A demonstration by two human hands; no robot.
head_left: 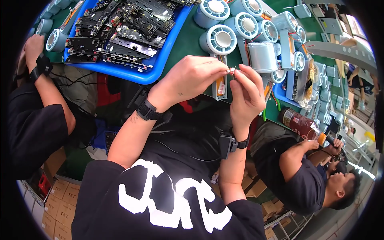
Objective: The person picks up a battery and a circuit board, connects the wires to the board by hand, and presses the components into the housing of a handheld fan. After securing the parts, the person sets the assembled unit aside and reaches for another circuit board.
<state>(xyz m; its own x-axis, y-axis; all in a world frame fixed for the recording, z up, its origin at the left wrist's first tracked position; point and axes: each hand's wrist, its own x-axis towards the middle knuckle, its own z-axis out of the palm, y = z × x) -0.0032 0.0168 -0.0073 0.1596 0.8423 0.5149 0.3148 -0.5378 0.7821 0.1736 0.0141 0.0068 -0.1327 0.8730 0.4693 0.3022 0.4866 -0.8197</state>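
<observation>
My left hand reaches in with its fingertips pinched on a small white-and-red wire connector. Facing it, my right hand closes thumb and fingers at the connector's other side, where a thin red wire shows. The fingers partly cover the connector. Just below the fingertips is the pale housing of a light blue device, with an orange part inside. Its round fan-like head lies on the green table beyond my hands.
A blue tray heaped with black circuit boards stands at the left. Several more light blue devices crowd the right. A co-worker's arm is at far left; another person at right is by a dark bottle.
</observation>
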